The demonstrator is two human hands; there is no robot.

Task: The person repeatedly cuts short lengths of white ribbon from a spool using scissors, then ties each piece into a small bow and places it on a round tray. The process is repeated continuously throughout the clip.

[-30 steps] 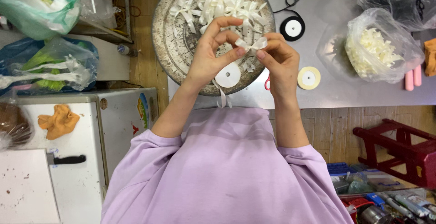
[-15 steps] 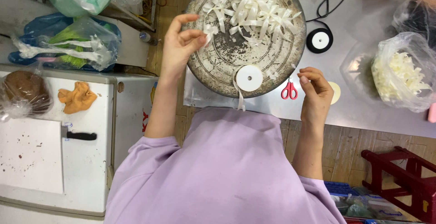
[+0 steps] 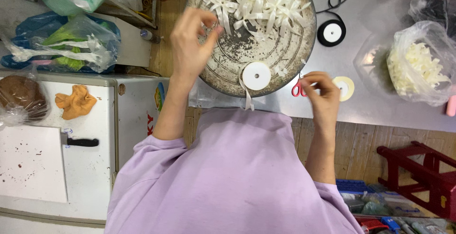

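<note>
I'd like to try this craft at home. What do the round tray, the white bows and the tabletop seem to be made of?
The round tray looks like worn metal: dull grey, speckled, with concentric rings. The white bows piled in it seem to be satin ribbon, judging by their soft sheen and flat loops, like the ribbon spool beside them. The tabletop appears to be brushed steel, smooth and faintly reflective.

Three ribbon spools (image 3: 256, 76), one round tray (image 3: 285, 56), one red-handled scissors (image 3: 299, 89); two hands (image 3: 190, 49)
</note>
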